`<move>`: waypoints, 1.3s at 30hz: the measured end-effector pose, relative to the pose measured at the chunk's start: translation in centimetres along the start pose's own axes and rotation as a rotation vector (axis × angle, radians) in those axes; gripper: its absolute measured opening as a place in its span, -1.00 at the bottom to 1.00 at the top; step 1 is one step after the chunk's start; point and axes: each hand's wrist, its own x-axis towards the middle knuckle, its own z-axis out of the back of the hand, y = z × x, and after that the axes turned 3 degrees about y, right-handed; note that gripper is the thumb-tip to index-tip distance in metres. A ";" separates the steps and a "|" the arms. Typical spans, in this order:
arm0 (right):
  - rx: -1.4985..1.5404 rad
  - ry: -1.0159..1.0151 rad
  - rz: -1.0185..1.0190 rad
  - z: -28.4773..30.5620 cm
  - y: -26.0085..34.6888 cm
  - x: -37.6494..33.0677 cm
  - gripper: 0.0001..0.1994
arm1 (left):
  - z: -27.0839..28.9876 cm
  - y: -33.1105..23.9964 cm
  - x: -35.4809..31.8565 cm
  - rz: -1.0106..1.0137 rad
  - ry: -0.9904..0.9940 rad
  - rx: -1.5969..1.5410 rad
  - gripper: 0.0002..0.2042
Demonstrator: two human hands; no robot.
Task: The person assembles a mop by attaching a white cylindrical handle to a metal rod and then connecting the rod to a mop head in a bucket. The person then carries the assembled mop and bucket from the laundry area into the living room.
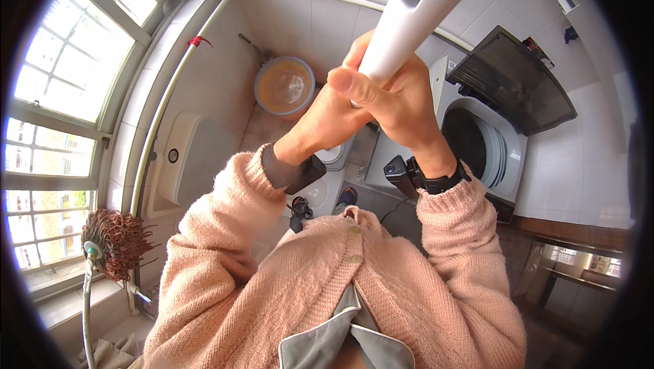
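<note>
A thick white pole (415, 18) with a slot-shaped opening near its end rises in front of me, its upper end tilted to the right and reaching the top edge of the view. Both hands are closed around its lower part, close together. My left hand (329, 116) comes in from the left and is partly covered by the other. Over it, my right hand (411, 114) wraps the pole, a thumb lying across the near side. The pole's lowest end is hidden by the hands. Dark bands sit on both wrists.
On the right stands a top-loading washing machine (501, 148), its dark lid (514, 83) raised. A round basin (304, 69) rests in the far corner. A white cistern (194, 158) hangs on the left wall below a white pipe (170, 83). A reddish-brown string mop (116, 243) leans by the window.
</note>
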 end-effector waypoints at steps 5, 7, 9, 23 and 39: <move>0.059 0.044 -0.192 0.7 -3.4 -1.6 -0.84 | 0.0 4.7 0.0 0.030 0.058 -0.029 -0.58; 0.051 -0.019 -0.235 -0.6 -6.6 -2.6 -0.84 | -0.2 7.7 0.2 0.055 0.060 -0.072 -0.59; 0.156 -0.079 -0.312 -1.5 -9.3 -4.6 -0.84 | -0.7 10.8 0.1 0.052 0.048 -0.090 -0.60; 0.189 -0.002 -0.356 -0.3 -8.1 -4.1 -0.81 | -0.5 8.4 0.5 -0.004 0.091 0.022 -0.47; 0.040 -0.025 -0.167 1.0 -4.2 -1.3 -0.89 | 1.0 0.4 2.5 0.014 0.091 0.013 -0.56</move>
